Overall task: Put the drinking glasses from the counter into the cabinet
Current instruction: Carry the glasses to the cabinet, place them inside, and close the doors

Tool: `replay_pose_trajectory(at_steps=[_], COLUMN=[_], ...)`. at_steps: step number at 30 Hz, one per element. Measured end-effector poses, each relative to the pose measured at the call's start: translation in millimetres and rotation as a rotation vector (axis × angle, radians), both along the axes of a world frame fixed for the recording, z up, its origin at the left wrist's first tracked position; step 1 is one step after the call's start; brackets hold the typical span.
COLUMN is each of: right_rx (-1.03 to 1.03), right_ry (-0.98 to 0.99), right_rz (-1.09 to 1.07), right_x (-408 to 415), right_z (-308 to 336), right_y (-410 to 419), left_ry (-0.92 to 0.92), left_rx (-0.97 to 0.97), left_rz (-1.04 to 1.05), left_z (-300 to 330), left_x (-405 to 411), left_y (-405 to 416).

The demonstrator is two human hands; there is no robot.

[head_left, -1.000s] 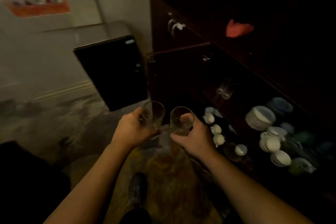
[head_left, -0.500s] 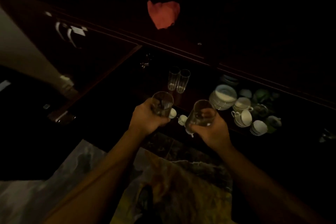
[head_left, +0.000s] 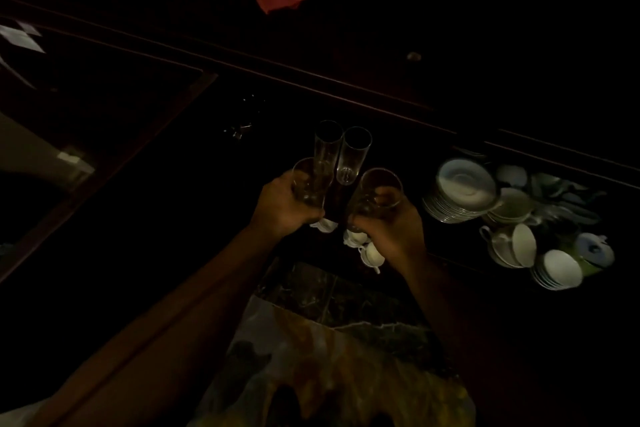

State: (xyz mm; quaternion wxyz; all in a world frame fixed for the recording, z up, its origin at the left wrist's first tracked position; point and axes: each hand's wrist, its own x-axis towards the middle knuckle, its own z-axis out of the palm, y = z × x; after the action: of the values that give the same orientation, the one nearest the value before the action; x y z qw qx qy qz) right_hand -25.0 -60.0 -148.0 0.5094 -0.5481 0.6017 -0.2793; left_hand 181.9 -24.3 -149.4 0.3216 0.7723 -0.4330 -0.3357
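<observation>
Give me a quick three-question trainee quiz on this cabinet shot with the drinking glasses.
1. True or false: each hand grips one drinking glass.
2. How many tall glasses already stand in the cabinet beyond the hands?
3. The stack of saucers lies on which side of the hands? A) left B) right

Key:
1. True: left hand grips the left glass; right hand grips the right glass.
2. Two tall glasses.
3. B, stack of saucers.

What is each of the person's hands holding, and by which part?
The left hand grips one clear drinking glass round its side wall. The right hand grips a second clear drinking glass round its lower side, rim free.
</observation>
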Motion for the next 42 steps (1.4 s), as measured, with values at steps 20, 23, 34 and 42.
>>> replay_pose_trajectory(at_steps=[20,23,34,42], right_rx=[-0.079,-0.113,-0.080,-0.047], right_ry=[0.278,0.287,0.242,-0.060], right_rz=[0.065,0.066,0.081,0.142], right_x=[56.3,57.7,57.4,52.8], right_z=[-72.3,-75.0,-88.3,-79.3], right_y=[-69.9,-72.5,-72.1,-81.6], left_ry=[0.175,0.201,0.176,0.472], left_rx=[-0.006,-0.019,-0.009,-0.069], left_rz=[-0.019,-0.017,-0.056,-0.151], left_z=[-71.7,-77.0,-84.6,-86.7], left_x=[21.1,22.9,18.6,22.8], left_y=[-77.5,-82.5,-90.8,-94.6])
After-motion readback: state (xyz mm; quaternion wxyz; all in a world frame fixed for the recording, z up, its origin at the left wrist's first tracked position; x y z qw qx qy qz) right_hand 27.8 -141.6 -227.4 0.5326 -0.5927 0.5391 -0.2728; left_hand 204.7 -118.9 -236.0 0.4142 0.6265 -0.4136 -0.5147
